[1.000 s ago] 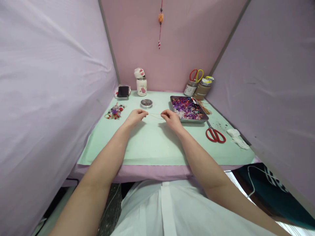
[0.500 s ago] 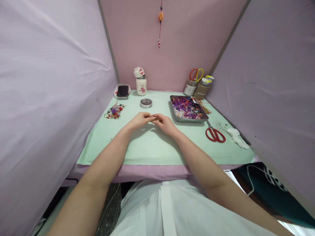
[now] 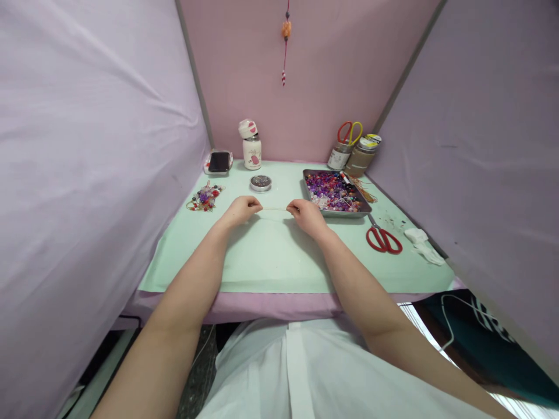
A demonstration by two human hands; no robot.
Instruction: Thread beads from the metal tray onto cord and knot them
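Observation:
A thin, pale yellowish cord (image 3: pixel 275 208) runs taut and nearly level between my two hands, above the pale green table mat (image 3: pixel 271 262). My left hand (image 3: pixel 243 210) pinches one end of the stretch between thumb and fingers. At the other end, my right hand (image 3: pixel 305 215) is closed in a pinch on the same cord, close to the left edge of a metal tray (image 3: pixel 345 214) full of purple, red and clear beads (image 3: pixel 329 189). Any cord inside the fingers is hidden.
Red-handled scissors (image 3: pixel 384 240) and crumpled white tissue (image 3: pixel 423 247) lie at right. Behind stand two jars (image 3: pixel 361 158), one holding scissors, and a white bottle (image 3: pixel 252 153). A round tin (image 3: pixel 261 183), strung beads (image 3: pixel 206 196) and a phone (image 3: pixel 219 162) sit left of centre.
My hands were together with fingertips meeting. They have drawn apart, left hand leftward and right hand rightward, and the cord now shows stretched between them.

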